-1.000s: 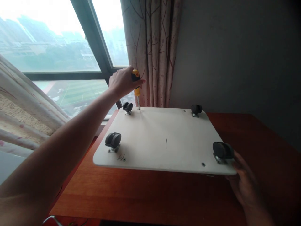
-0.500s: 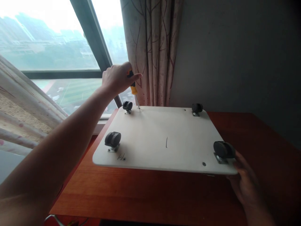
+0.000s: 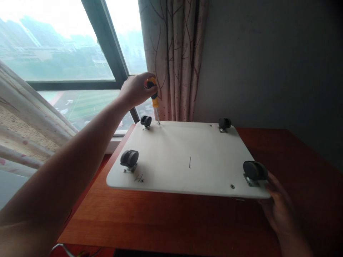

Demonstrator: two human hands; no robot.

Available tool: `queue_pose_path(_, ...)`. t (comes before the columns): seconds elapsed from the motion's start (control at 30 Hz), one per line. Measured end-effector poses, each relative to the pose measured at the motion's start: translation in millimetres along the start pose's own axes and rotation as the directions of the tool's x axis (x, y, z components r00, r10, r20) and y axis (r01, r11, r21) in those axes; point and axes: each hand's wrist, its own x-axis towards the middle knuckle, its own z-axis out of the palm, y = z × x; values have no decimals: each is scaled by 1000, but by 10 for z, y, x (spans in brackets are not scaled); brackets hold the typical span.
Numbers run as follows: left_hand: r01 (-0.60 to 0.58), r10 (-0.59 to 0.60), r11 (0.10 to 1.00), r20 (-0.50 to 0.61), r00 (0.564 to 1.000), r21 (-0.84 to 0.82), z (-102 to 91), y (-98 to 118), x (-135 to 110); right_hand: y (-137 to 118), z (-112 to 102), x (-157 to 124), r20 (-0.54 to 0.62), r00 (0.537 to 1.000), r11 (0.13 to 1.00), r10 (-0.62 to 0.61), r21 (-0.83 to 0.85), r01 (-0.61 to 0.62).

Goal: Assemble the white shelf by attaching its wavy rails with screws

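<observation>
My left hand (image 3: 138,89) is closed around the handle of a yellow and black screwdriver (image 3: 154,101). The screwdriver is slightly tilted, its tip at a screw hole near the far left of a white board (image 3: 171,150). Black caster wheels stand up at the board's corners: one far left (image 3: 146,121), one near left (image 3: 129,159), one far right (image 3: 224,124) and one near right (image 3: 254,170). My right hand (image 3: 280,203) grips the board's near right corner, its fingers partly hidden behind the caster. A screw (image 3: 232,186) sits near the front edge.
The board lies above a reddish-brown wooden table (image 3: 160,221). A window (image 3: 66,53) and a light curtain (image 3: 24,139) are on the left; a patterned curtain (image 3: 174,60) hangs behind the board. A grey wall (image 3: 262,64) stands at the back right.
My left hand's fingers have shifted on the screwdriver handle, showing more of its top. The screwdriver's tip stays at the same hole, and my right hand keeps its place.
</observation>
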Motion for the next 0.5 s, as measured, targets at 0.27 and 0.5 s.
queue_pose_path(0.27, -10, 8, 998, 38, 999, 59, -30, 58, 17, -1, 8, -17, 10, 1000, 1000, -25, -7, 25)
queue_pose_path(0.5, 66, -68, 988, 8, 998, 141, -82, 46, 11, -6, 3, -7, 13, 1000, 1000, -13, -1, 13)
